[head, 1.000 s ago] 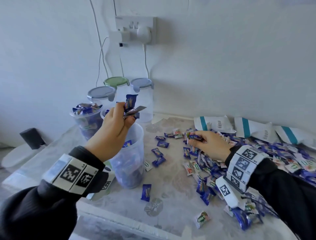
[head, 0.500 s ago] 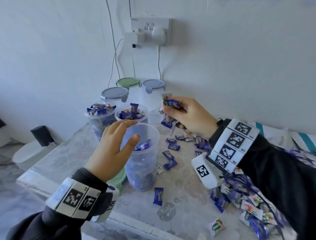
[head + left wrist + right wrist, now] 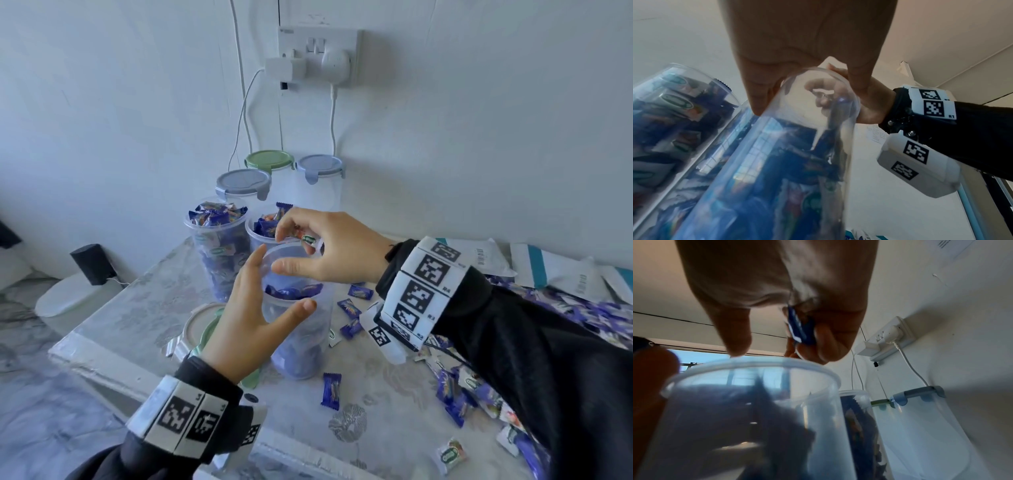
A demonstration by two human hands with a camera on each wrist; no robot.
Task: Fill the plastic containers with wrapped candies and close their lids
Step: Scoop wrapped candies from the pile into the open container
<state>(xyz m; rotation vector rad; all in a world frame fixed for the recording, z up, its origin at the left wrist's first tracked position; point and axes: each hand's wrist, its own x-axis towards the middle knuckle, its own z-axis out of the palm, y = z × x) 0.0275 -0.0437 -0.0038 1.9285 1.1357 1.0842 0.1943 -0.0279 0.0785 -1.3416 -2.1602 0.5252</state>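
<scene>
A clear open container (image 3: 301, 346), partly filled with blue wrapped candies, stands at the table's middle. My left hand (image 3: 282, 279) has straight fingers at its left rim and the thumb on its front wall, steadying it. My right hand (image 3: 286, 250) hovers just above the rim with curled fingers pinching a few wrapped candies (image 3: 307, 239). In the right wrist view a blue candy (image 3: 800, 328) shows between those fingers, over the container (image 3: 748, 410). The left wrist view shows the container (image 3: 797, 154) between my digits.
Two full open containers (image 3: 219, 246) (image 3: 265, 228) stand just behind. Three lidded ones (image 3: 243, 180) (image 3: 269, 159) (image 3: 320, 164) line the wall. Loose lids (image 3: 200, 325) lie under my left wrist. A candy pile (image 3: 479, 394) and white bags (image 3: 548, 270) fill the right. The table edge (image 3: 113, 373) runs front left.
My right hand carried candies from the pile on the right to above the container. My left hand let its candies go and came down against the container's side.
</scene>
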